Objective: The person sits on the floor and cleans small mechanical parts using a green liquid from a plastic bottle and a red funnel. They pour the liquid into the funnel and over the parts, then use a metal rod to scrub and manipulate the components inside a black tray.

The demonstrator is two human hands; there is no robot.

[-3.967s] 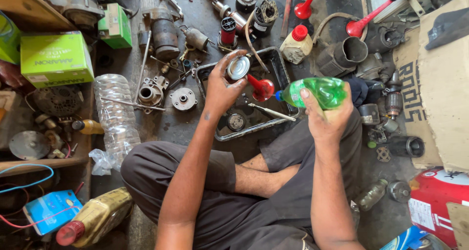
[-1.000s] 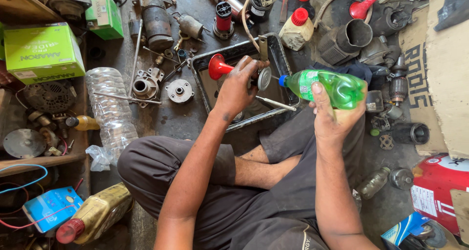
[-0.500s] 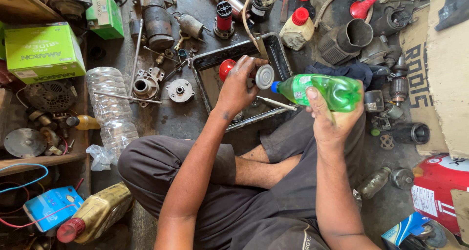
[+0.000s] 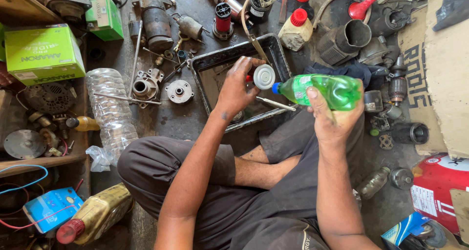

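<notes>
- two hands are up over a dark metal tray (image 4: pixel 281 52) on the grimy floor, above the person's crossed legs.
- the right hand (image 4: pixel 332 120) is wrapped round a green plastic bottle (image 4: pixel 325 90), held on its side with its blue neck pointing left.
- the left hand (image 4: pixel 237 91) pinches a small round grey disc (image 4: pixel 264 77) in its fingertips, just beside the bottle's neck; whether they touch is unclear.
- a thin metal rod (image 4: pixel 275 103) lies in the tray under the disc.
- a dark cloth (image 4: pixel 356 72) sits behind the bottle.
- left of the tray: a round flange (image 4: pixel 179 91), a clear crushed bottle (image 4: pixel 110 111), green boxes (image 4: pixel 44 52).
- beyond the tray: a white bottle with red cap (image 4: pixel 294 30) and a red funnel (image 4: pixel 364 6).
- motor parts crowd the right side, beside a cardboard sheet (image 4: pixel 447 59).
</notes>
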